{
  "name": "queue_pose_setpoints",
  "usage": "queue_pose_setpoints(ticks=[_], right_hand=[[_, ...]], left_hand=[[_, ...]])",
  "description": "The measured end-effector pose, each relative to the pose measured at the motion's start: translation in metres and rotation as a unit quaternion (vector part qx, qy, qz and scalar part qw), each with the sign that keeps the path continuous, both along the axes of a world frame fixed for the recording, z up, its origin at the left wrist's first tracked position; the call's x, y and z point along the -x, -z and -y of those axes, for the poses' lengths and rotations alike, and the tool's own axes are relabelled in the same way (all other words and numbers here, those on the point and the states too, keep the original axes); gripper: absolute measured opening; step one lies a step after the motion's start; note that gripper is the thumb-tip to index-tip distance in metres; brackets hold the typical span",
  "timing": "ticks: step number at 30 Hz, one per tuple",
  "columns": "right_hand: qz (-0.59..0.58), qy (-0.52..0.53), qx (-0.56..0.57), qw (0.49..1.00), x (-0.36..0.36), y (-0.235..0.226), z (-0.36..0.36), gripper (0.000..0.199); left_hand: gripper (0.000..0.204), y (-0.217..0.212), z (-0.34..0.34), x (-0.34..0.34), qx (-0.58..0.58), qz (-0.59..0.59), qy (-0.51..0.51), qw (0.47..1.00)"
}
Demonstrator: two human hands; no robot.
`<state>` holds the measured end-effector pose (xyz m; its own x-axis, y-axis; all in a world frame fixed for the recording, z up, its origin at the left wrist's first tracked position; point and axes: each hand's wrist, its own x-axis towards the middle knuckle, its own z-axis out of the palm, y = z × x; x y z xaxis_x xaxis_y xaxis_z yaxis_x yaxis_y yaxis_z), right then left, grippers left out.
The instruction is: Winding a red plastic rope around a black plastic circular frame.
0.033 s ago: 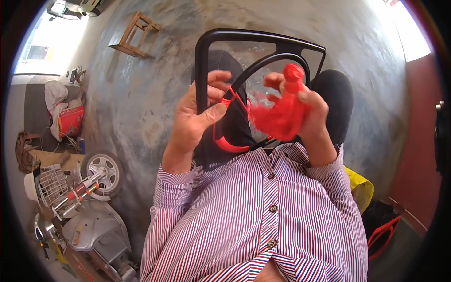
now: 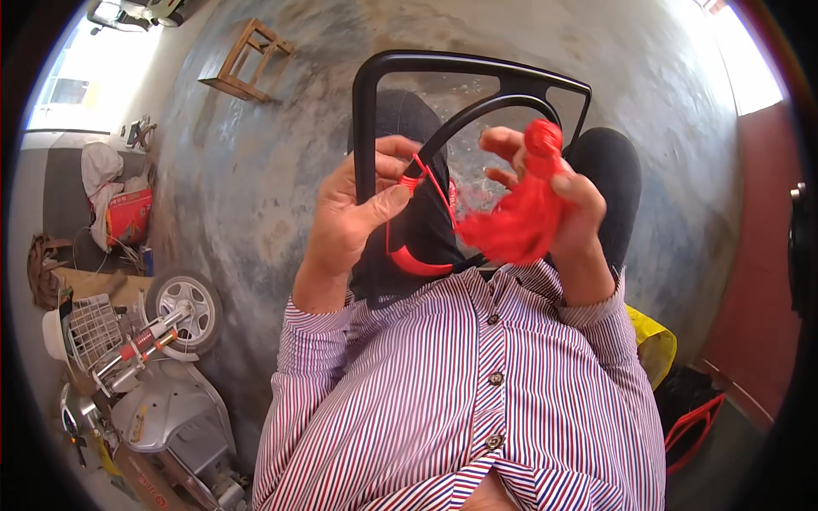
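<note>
A black frame (image 2: pixel 443 60) with an inner curved bar (image 2: pixel 477 108) lies across my lap. My left hand (image 2: pixel 328 230) is closed on the left part of that bar, its thumb pressing beside red cord wraps (image 2: pixel 410 182). Lower on the curve runs a longer red covering (image 2: pixel 417 265). In my right hand (image 2: pixel 584 209) is a loose hank of red cord (image 2: pixel 520 226), bunched at its top and blurred by motion. A red strand stretches from the wraps toward the hank. Some of my right fingers stick out past the hank.
A silver scooter (image 2: pixel 170 409) with its front wheel (image 2: pixel 183 311) stands at the left. Beyond it sit a red box (image 2: pixel 129 217) and a pale sack (image 2: pixel 100 175). A wooden stool (image 2: pixel 247 60) is at the far left. Near my right side lies a yellow bag (image 2: pixel 654 341).
My right hand and the red hank have shifted slightly to the right. My left hand and the black frame have stayed almost in place.
</note>
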<state>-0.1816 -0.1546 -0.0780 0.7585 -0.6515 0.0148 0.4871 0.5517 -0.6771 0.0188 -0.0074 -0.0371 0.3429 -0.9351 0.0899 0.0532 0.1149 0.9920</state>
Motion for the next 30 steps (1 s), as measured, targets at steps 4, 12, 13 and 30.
queue_pose_setpoints(ticks=[4,12,13,30], right_hand=[[0.142,-0.096,0.123,0.978,0.001,-0.026,-0.016,0.044],[0.279,-0.162,-0.008,0.946,0.018,-0.04,-0.02,0.054],[0.262,-0.152,-0.028,0.952,0.02,-0.042,-0.016,0.052],[0.017,0.025,0.088,0.996,0.019,-0.045,0.017,0.035]], left_hand=[[0.016,-0.005,-0.007,-0.003,-0.057,-0.045,-0.019,0.997],[0.019,-0.004,-0.011,-0.011,-0.053,-0.068,-0.015,0.996],[0.021,-0.005,-0.012,-0.011,-0.052,-0.065,-0.021,0.996],[0.02,0.002,-0.011,-0.01,-0.021,-0.096,-0.028,0.995]])
